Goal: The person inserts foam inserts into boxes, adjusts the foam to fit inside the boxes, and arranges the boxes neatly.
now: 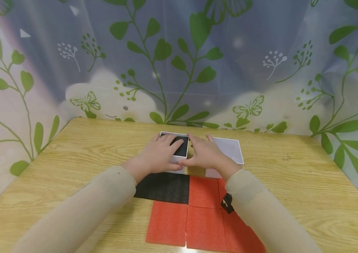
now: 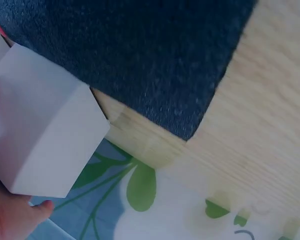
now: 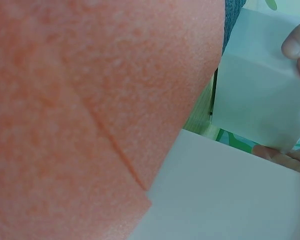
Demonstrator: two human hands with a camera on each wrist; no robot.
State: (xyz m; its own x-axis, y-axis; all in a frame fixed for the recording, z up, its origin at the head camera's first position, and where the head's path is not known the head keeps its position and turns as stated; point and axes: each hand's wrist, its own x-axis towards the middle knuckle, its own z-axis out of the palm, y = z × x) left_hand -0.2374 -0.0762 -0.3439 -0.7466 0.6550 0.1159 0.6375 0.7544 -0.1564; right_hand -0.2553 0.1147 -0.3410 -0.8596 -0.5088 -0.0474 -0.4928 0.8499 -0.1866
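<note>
A small white box [image 1: 177, 160] with something black [image 1: 183, 148] inside stands toward the back of the table. My left hand [image 1: 155, 154] spans it from the left, fingers over the far and left part, thumb low at the near side. From the right, my right hand [image 1: 207, 154] grips the box's right end, thumb at the near corner and index finger at the far one. In the left wrist view the white box [image 2: 50, 125] shows its plain outer sides, with a fingertip [image 2: 40, 212] at one edge. The right wrist view shows fingers around the box [image 3: 260, 90].
A second white box [image 1: 230, 149], open and pale inside, sits right of my right hand. Black felt [image 1: 172, 188] and several red felt squares [image 1: 205, 225] lie in front of the boxes on the wooden table [image 1: 103, 144]. A leaf-printed curtain [image 1: 179, 70] hangs behind.
</note>
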